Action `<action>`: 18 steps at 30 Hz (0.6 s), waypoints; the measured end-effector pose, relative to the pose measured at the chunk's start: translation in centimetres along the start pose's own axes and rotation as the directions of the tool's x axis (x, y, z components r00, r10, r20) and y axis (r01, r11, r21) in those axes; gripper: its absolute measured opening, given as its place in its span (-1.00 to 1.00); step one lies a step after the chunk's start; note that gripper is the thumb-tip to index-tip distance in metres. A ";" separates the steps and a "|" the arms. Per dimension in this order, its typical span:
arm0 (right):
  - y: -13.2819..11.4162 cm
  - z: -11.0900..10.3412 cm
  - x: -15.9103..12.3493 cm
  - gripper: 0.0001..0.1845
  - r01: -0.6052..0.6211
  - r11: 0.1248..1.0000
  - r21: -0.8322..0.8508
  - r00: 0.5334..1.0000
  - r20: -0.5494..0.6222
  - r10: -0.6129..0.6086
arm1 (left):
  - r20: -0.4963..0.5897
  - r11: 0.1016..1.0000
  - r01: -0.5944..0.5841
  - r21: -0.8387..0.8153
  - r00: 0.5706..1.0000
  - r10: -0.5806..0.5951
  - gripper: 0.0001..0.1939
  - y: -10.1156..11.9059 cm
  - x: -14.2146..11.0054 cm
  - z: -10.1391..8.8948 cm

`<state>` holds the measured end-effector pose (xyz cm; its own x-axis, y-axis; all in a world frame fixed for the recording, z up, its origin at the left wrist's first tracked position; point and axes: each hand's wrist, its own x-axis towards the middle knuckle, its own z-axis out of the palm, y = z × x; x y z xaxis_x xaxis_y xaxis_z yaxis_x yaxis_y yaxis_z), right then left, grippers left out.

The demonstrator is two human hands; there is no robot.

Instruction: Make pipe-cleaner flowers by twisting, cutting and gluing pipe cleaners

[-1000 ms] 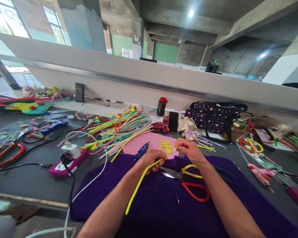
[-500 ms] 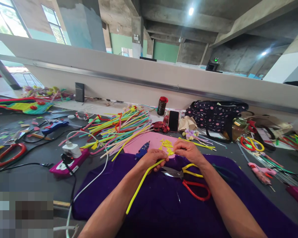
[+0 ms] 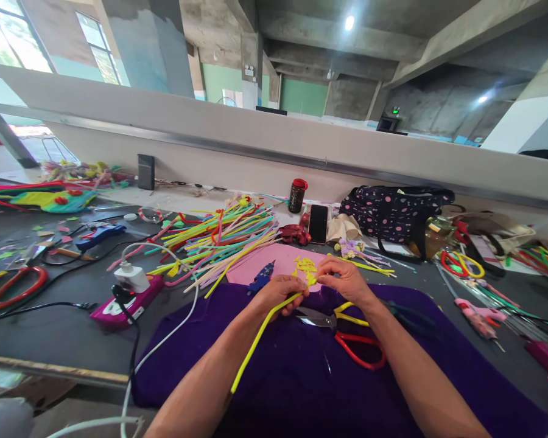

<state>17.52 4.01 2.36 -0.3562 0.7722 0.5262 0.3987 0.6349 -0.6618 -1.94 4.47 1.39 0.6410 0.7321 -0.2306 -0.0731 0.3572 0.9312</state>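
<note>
My left hand (image 3: 277, 293) is closed around a long yellow pipe cleaner (image 3: 257, 339) that trails down toward me over the purple cloth (image 3: 301, 377). My right hand (image 3: 342, 277) pinches the upper tip of the same yellow pipe cleaner, close to the left hand. Both hands hover at the near edge of a pink foam sheet (image 3: 278, 258) with small yellow scraps (image 3: 305, 266) on it. Scissors with red and yellow handles (image 3: 347, 334) lie on the cloth just under my right wrist.
A heap of coloured pipe cleaners (image 3: 219, 237) lies left of the pink sheet. A pink power strip with white plug (image 3: 125, 292) and cables sit at left. A phone (image 3: 318, 223), a red-lidded bottle (image 3: 296, 196), a dotted black bag (image 3: 395, 216) and a glue gun (image 3: 479, 316) stand behind and right.
My right hand has shifted slightly left, closer to the left hand, still working the pipe cleaner's tip. The left hand has barely moved.
</note>
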 end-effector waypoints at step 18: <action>-0.4 0.8 -0.1 -0.91 -0.037 0.998 -0.046 0.997 -0.076 0.034 | -0.020 1.000 0.002 -0.019 1.000 -0.002 -0.83 0.1 0.1 -0.1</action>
<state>16.72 3.62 2.13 -0.2775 0.7928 0.5426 0.4500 0.6063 -0.6557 -1.97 4.58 1.42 0.6261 0.7425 -0.2383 -0.0863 0.3697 0.9251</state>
